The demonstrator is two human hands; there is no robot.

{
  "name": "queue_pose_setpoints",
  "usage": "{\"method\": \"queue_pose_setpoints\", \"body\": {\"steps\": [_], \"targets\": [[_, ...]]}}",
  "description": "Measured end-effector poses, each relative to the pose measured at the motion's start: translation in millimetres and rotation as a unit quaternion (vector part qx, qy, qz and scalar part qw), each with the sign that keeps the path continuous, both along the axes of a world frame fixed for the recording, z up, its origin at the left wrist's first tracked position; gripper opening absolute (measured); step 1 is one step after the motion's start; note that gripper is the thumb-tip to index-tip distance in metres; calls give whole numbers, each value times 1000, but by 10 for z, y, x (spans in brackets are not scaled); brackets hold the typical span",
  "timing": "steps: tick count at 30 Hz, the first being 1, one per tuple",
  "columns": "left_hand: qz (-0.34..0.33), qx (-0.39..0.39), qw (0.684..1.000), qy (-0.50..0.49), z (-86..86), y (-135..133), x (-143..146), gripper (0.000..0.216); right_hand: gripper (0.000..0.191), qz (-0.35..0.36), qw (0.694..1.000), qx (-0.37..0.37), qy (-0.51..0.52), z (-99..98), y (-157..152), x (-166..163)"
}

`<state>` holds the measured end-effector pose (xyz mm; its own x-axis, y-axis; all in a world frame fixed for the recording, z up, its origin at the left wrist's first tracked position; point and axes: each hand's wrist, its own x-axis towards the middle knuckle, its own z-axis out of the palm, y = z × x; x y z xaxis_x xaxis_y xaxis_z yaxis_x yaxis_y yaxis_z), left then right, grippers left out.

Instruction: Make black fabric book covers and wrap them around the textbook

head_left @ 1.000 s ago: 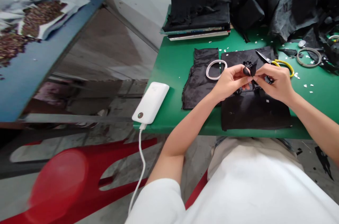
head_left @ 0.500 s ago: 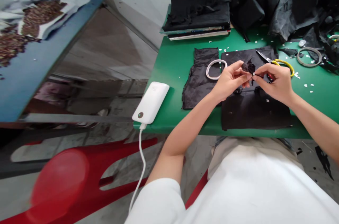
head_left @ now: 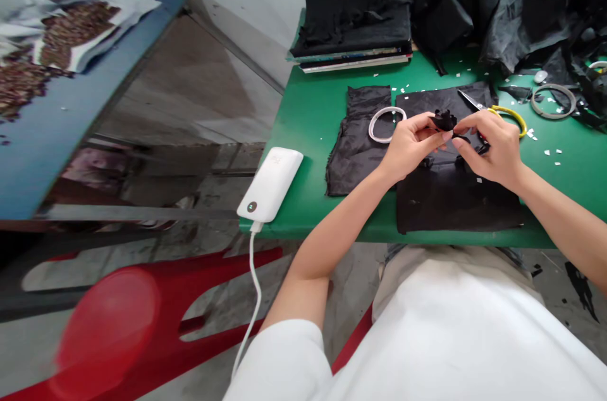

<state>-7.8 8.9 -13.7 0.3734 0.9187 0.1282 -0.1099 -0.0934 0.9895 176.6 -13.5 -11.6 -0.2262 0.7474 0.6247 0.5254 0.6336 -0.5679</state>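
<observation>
Left hand (head_left: 405, 145) pinches a ruffled black piece (head_left: 444, 119) — right hand (head_left: 496, 147) at its base, grip unclear — yellow-handled scissors (head_left: 511, 112) just beyond

We see the black bunch (head_left: 444, 119) turned at the left hand's (head_left: 408, 143) fingertips: a second ago a pointed flap stood up, now a compact ruffled top. The right hand's (head_left: 497, 143) thumb and forefinger, pinched together earlier, now part slightly, a dark strip (head_left: 461, 137) showing between.
</observation>
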Motion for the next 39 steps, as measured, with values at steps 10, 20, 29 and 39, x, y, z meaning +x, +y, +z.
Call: {"method": "queue_pose_setpoints", "body": {"steps": [10,20,29,39], "targets": [[-10,-50,998,-22,42,-21,-6,49,26,111,953,-229,166,61,51,-17],[-7,-42,999,-3,6,-18,-7,50,5,58,990,-93,91,-11,78,-3],[-6,-21,999,31,27,-23,-6,48,13,46,999,-24,15,-51,103,20],[42,5,995,86,-4,-47,10,21,16,37,993,85,-68,-93,90,26]]}}
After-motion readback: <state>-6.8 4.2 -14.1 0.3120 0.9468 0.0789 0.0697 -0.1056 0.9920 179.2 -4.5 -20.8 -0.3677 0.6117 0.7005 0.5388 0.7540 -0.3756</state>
